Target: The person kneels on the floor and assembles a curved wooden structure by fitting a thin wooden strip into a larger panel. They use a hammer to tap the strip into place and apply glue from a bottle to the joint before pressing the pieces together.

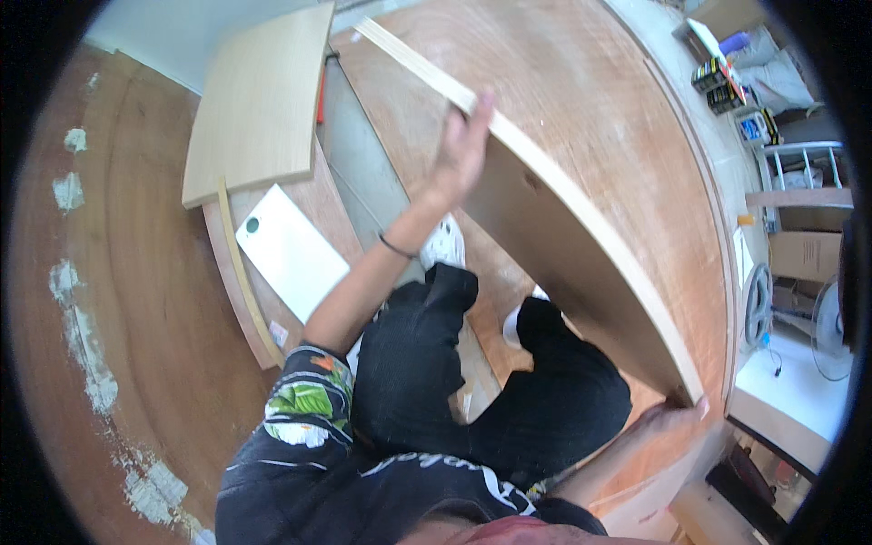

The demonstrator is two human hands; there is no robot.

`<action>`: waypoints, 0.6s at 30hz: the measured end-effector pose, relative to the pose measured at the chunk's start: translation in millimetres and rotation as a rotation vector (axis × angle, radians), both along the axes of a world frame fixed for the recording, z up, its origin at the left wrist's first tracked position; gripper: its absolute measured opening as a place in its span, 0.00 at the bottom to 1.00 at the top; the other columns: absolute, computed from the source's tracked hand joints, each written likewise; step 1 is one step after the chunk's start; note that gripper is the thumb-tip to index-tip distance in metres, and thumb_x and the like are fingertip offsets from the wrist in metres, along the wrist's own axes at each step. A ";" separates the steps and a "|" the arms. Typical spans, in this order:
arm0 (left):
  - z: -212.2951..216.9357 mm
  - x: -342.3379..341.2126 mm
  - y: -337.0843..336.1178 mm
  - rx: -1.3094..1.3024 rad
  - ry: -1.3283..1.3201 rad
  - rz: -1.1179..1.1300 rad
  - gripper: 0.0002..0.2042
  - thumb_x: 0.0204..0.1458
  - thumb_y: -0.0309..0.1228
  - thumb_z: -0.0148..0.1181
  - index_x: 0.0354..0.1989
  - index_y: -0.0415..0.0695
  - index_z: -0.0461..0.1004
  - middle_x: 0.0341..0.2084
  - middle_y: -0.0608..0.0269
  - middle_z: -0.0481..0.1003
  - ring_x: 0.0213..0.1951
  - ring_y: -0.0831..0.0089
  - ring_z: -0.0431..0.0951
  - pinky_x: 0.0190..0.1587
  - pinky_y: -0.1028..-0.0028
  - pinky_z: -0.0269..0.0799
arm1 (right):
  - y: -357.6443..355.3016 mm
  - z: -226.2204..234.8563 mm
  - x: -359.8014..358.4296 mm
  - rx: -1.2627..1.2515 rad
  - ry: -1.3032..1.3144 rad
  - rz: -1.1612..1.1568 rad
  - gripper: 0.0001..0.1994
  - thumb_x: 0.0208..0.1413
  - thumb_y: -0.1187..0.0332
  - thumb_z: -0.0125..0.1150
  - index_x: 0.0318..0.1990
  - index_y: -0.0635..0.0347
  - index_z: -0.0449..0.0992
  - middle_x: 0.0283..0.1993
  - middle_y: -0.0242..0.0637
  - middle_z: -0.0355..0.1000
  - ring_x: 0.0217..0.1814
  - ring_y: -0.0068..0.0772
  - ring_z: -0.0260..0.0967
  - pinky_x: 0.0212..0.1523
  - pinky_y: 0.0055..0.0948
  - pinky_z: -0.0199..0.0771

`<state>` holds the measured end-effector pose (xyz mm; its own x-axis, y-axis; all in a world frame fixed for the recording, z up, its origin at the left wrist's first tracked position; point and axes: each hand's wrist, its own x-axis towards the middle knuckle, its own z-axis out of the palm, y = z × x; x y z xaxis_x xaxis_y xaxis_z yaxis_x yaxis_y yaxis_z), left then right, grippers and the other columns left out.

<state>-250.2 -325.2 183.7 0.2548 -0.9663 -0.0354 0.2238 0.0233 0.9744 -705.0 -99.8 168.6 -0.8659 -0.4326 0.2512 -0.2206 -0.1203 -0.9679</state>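
Observation:
A long wooden board [563, 245] is tilted up on edge in front of me, its pale edge facing upward and its brown face toward me. My left hand [468, 150] grips its top edge toward the far end, thumb and fingers closed over it. At the near right corner my right hand [677, 413] is closed on the board from beneath, with part of its fingers hidden. Under the board lies a large reddish plywood sheet [627, 118].
To the left, a pale wooden panel [259, 100] rests on other boards, beside a white panel [295, 259] with a round hole and a thin wood strip [241, 263]. A brown plywood wall with white filler patches [77, 350] rises at far left. A fan [827, 318] stands at right.

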 end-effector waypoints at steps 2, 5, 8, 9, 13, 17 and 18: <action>-8.0 -10.3 2.2 -0.011 -0.027 -0.053 0.34 0.68 0.55 0.49 0.62 0.31 0.59 0.50 0.59 0.65 0.54 0.73 0.63 0.64 0.71 0.58 | 4.2 -19.8 -19.1 -0.038 0.007 -0.078 0.24 0.64 0.46 0.49 0.48 0.61 0.71 0.48 0.42 0.68 0.55 0.39 0.66 0.57 0.44 0.64; -26.0 -15.7 8.2 0.065 -0.080 -0.162 0.36 0.69 0.55 0.47 0.63 0.28 0.55 0.54 0.52 0.63 0.59 0.65 0.61 0.68 0.68 0.54 | 22.7 -47.9 -40.4 0.016 0.015 -0.167 0.26 0.64 0.45 0.47 0.49 0.64 0.70 0.49 0.45 0.68 0.56 0.43 0.67 0.57 0.45 0.65; -48.1 -4.6 6.4 0.073 -0.179 -0.269 0.40 0.65 0.57 0.52 0.66 0.29 0.52 0.60 0.45 0.59 0.67 0.56 0.56 0.72 0.62 0.50 | 31.0 -64.1 -50.8 0.002 -0.035 -0.181 0.33 0.63 0.42 0.48 0.58 0.67 0.69 0.56 0.49 0.68 0.63 0.44 0.63 0.62 0.45 0.61; -57.5 2.2 6.5 -0.015 -0.250 -0.339 0.42 0.64 0.58 0.54 0.67 0.30 0.51 0.61 0.44 0.57 0.68 0.54 0.54 0.73 0.61 0.48 | 31.6 -65.6 -52.3 -0.002 -0.059 -0.172 0.34 0.63 0.41 0.48 0.59 0.68 0.68 0.58 0.50 0.67 0.65 0.44 0.62 0.64 0.45 0.60; -117.1 57.7 -1.2 -0.333 -0.558 -0.539 0.42 0.58 0.48 0.62 0.70 0.32 0.49 0.66 0.42 0.56 0.71 0.49 0.53 0.74 0.57 0.48 | 27.5 -63.6 -54.4 0.019 -0.126 -0.178 0.37 0.62 0.38 0.48 0.62 0.67 0.67 0.62 0.51 0.65 0.68 0.46 0.59 0.66 0.45 0.56; -213.3 146.4 -56.8 -0.054 -0.747 -0.391 0.33 0.55 0.37 0.62 0.66 0.34 0.59 0.60 0.44 0.67 0.65 0.55 0.65 0.68 0.61 0.59 | 36.4 -60.0 -65.6 0.075 0.007 -0.116 0.32 0.64 0.42 0.49 0.59 0.64 0.69 0.59 0.48 0.67 0.65 0.45 0.62 0.65 0.44 0.61; -235.9 171.5 -73.6 0.136 -0.818 -0.282 0.24 0.51 0.31 0.62 0.55 0.36 0.68 0.48 0.45 0.74 0.54 0.54 0.75 0.59 0.60 0.68 | 41.3 -59.7 -70.2 0.140 0.096 -0.128 0.31 0.64 0.43 0.50 0.59 0.64 0.70 0.59 0.48 0.68 0.64 0.45 0.63 0.65 0.44 0.62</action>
